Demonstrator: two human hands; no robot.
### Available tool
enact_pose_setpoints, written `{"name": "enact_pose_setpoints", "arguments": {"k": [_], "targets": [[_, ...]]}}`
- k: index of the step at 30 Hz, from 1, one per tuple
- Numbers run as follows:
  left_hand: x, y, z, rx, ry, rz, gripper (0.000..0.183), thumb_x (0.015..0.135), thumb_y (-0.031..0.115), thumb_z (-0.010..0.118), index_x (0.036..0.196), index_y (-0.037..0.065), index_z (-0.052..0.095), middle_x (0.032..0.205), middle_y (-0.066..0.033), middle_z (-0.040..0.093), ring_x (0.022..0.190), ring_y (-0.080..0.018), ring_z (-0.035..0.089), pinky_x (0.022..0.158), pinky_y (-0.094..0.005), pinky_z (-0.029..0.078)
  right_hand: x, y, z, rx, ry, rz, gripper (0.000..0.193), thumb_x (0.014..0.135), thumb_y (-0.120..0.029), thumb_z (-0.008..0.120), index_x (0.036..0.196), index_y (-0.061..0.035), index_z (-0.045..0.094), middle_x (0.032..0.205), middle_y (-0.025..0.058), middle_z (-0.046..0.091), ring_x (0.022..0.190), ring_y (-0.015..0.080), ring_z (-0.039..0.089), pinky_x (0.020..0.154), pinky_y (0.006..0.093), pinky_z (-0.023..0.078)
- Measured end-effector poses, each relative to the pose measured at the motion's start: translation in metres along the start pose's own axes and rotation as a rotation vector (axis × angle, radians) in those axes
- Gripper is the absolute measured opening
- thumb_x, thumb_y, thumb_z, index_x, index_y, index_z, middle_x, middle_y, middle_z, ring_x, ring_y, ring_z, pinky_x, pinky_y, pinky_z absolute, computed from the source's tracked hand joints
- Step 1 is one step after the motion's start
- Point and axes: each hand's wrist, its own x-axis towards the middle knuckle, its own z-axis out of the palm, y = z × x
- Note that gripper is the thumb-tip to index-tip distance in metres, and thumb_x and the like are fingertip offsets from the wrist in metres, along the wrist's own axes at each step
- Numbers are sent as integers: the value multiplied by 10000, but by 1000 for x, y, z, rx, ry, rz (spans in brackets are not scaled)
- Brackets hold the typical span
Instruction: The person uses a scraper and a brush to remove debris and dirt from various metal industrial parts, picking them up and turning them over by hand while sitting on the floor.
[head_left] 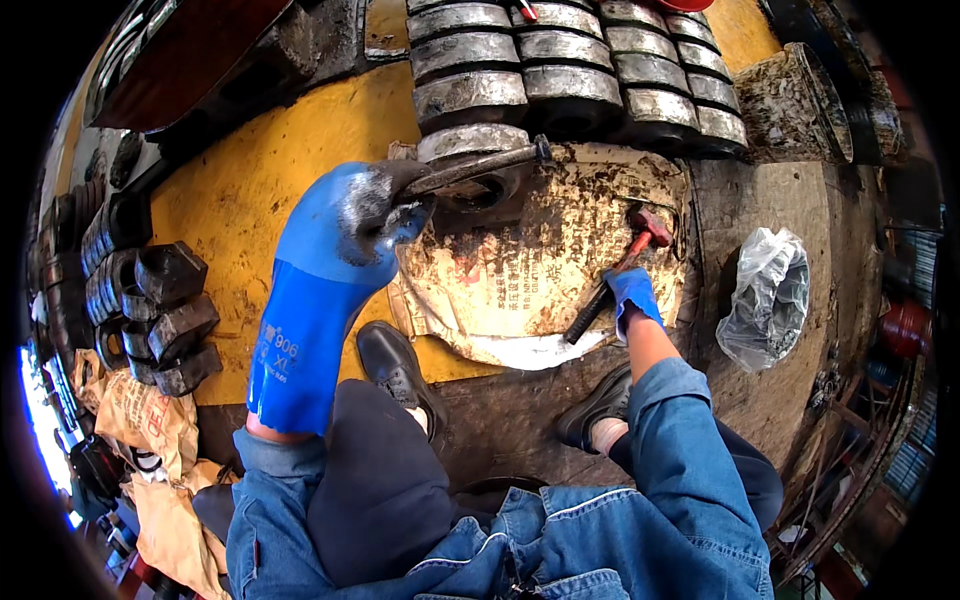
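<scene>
My left hand point(350, 220), in a long blue glove blackened at the fingers, is closed round a dark metal bar point(475, 168). The bar reaches right across a thick metal ring point(470, 140) at the front of the stacked rings; whether they touch, I cannot tell. My right hand point(632, 292), in a shorter blue glove, grips a hammer point(590, 312) with a red head and black handle end. The hammer is low over a dirty printed paper sack point(540, 260) spread between my feet and the stacks.
Rows of thick metal rings point(570, 85) stand at the far side. More dark metal pieces point(175, 300) are piled at left beside brown paper bags point(150, 420). A yellow sheet point(270, 150) covers the floor. At right lie a clear plastic bag point(768, 295) and a grimy drum point(795, 105).
</scene>
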Motion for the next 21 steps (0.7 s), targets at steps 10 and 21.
{"name": "enact_pose_setpoints", "arguments": {"k": [10, 21], "targets": [[10, -11, 18, 190, 45, 83, 341, 709, -89, 580, 982, 88, 680, 781, -189, 604, 733, -390, 556, 649, -380, 471, -34, 5, -31, 360, 141, 42, 264, 919, -296, 608, 906, -48, 697, 715, 16, 642, 581, 193, 555, 557, 329, 416], [14, 2, 30, 500, -75, 97, 340, 786, 97, 721, 1115, 180, 698, 904, -163, 678, 846, -389, 647, 724, -457, 532, -116, 21, -12, 1074, -362, -66, 408, 885, -397, 691, 1072, -48, 590, 844, 76, 628, 644, 192, 572, 557, 349, 469]]}}
